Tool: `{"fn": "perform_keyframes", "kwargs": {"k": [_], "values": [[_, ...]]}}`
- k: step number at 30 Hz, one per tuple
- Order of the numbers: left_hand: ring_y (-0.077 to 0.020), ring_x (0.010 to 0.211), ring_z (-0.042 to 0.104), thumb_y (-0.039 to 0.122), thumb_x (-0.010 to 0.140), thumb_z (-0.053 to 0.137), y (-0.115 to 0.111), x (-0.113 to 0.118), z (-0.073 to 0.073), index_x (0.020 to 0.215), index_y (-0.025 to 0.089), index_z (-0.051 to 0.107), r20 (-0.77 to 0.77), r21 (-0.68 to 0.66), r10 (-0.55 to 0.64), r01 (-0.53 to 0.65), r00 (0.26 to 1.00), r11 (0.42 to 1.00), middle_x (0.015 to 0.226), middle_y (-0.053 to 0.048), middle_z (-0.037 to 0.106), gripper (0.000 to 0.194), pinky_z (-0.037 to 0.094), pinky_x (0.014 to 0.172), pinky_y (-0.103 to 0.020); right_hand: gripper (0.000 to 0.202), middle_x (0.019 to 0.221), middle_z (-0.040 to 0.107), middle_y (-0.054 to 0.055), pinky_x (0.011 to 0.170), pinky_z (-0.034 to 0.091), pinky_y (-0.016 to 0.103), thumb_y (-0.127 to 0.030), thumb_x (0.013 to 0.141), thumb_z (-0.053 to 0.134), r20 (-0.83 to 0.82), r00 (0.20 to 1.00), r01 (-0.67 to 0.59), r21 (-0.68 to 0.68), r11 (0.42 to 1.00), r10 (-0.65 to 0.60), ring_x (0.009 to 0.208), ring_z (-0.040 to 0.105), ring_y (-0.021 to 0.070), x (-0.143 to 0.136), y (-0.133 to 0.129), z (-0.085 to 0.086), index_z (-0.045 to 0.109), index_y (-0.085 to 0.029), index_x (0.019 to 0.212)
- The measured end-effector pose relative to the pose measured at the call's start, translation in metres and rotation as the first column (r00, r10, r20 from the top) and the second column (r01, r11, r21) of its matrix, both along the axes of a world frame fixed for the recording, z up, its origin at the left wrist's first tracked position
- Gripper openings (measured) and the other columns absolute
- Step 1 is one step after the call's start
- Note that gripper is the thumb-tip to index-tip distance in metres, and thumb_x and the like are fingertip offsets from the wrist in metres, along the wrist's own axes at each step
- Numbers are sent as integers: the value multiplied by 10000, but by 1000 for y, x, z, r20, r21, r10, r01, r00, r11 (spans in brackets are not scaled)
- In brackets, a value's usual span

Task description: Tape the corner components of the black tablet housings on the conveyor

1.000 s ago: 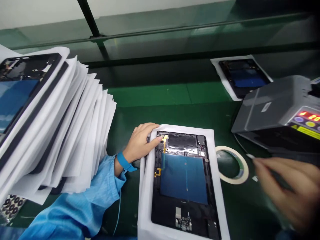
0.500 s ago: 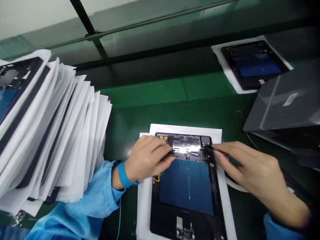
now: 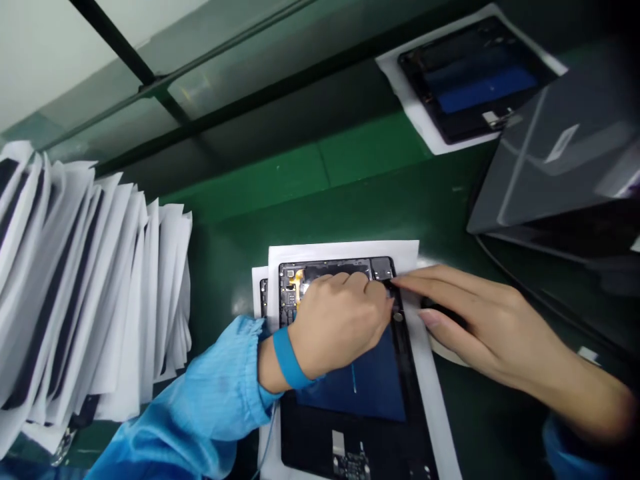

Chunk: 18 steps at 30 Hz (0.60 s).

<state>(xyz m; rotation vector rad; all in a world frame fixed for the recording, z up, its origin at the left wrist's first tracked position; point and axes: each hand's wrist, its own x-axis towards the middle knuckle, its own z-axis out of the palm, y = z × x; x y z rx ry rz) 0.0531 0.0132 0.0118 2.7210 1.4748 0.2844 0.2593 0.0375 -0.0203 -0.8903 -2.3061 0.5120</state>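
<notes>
Tablet [image 3: 310,437] lies on white sheet [image 3: 345,251], lower edge out of frame. Left hand [image 3: 340,323] is curled over its upper part, covering the middle; any grip is hidden beneath. Right hand [image 3: 480,323] reaches the upper right edge, fingers nearly straight, thumb apart, something dark by the fingertips; can't tell if it's held. Tape roll [image 3: 447,352] is mostly covered, grey machine [image 3: 550,173] cut off.

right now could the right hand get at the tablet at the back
Probably yes: open bench leads from the right hand to the back tablet, though the grey machine hides part of its near edge.
</notes>
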Motion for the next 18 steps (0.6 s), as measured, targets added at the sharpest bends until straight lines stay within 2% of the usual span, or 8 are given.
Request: {"fn": "perform_keyframes", "kwargs": {"k": [3, 10, 18], "values": [[-187, 629, 611, 245, 1008, 444, -2, 0, -2, 803, 185, 605, 38, 34, -6, 4, 999, 999, 699, -20, 608, 268, 459, 547, -334, 325, 1095, 720, 82, 789, 603, 318, -346, 1023, 419, 18, 1000, 20, 18, 1000, -20, 948, 704, 196, 1, -2, -3, 665, -192, 1171], [-179, 631, 580, 274, 1023, 431, -3, 1, -4, 837, 173, 637, 102, 50, 17, -22, 995, 998, 726, -25, 623, 296, 451, 552, -322, 327, 1078, 710, 96, 738, 596, 319, -339, 1020, 423, 85, 996, 7, 150, 989, -20, 922, 696, 195, -1, -4, -3, 661, -155, 1150], [-154, 646, 599, 219, 1036, 419, -6, -3, -4, 821, 172, 628, 157, -51, 44, -37, 987, 998, 746, -19, 635, 303, 491, 587, -294, 292, 1042, 704, 98, 715, 573, 297, -324, 1010, 454, 99, 995, -32, 199, 979, 12, 864, 681, 181, -3, -2, 2, 647, -140, 1129]]}}
